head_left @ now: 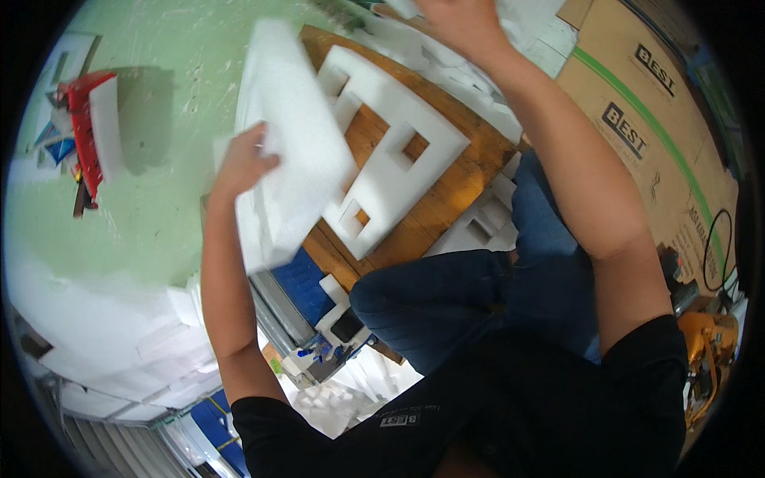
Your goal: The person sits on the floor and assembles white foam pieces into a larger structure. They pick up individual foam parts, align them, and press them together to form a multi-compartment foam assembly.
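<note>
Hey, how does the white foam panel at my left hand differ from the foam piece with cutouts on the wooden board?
The foam panel is tilted in the left hand, while the cutout piece lies on the wooden board. The panel's visible face shows no openings; the cutout piece has several. Both are white foam.

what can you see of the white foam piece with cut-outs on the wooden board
The white foam piece is a thick, smooth-looking block with several angular openings of different sizes; brown wood shows through some. It lies broad face up on the wooden board, set at a slant in the picture. A plain white foam slab hides part of its left side; whether the two touch I can't tell. Nothing is seen gripping it.
</note>
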{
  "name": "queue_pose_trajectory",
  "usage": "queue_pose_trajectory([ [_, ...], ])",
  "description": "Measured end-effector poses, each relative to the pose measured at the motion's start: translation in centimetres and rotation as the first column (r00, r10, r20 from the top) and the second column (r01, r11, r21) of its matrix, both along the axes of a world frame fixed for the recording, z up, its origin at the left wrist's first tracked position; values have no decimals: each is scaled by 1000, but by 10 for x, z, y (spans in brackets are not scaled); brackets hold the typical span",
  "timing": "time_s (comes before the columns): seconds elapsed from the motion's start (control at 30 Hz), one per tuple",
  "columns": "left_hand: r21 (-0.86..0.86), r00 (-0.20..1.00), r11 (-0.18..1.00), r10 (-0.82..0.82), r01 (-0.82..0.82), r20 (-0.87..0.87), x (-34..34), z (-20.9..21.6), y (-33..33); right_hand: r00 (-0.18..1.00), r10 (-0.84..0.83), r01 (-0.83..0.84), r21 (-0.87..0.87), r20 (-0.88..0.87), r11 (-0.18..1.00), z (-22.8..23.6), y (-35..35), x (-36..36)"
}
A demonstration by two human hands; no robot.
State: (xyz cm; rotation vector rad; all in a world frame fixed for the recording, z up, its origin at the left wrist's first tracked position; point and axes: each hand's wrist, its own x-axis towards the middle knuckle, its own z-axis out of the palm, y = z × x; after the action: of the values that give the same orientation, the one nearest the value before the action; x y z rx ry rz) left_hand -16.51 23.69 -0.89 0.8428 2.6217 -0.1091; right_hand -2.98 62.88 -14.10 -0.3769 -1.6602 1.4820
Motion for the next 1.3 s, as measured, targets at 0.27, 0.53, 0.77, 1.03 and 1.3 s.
queue_pose_trajectory([
  [0.27,-49,936,941,-337,334,-102,140,-121,-66,993,106,-113,167,48,980,8,-5,12],
  [0.53,-13,924,942,-333,336,-190,147,-172,-120,932,351,-360,126,88,924,-35,2,-4],
  [0.77,314,939,946,177,-80,-294,199,-172,-113,532,799,-783,-196,281,590,-30,-35,1],
  [1.03,570,738,660,662,-490,-133,383,-162,-125,502,611,-865,358,611,352,-22,-135,42],
  [1.3,603,673,574,735,-555,-80,475,-185,-123,325,729,-808,578,603,-117,18,-315,47],
])
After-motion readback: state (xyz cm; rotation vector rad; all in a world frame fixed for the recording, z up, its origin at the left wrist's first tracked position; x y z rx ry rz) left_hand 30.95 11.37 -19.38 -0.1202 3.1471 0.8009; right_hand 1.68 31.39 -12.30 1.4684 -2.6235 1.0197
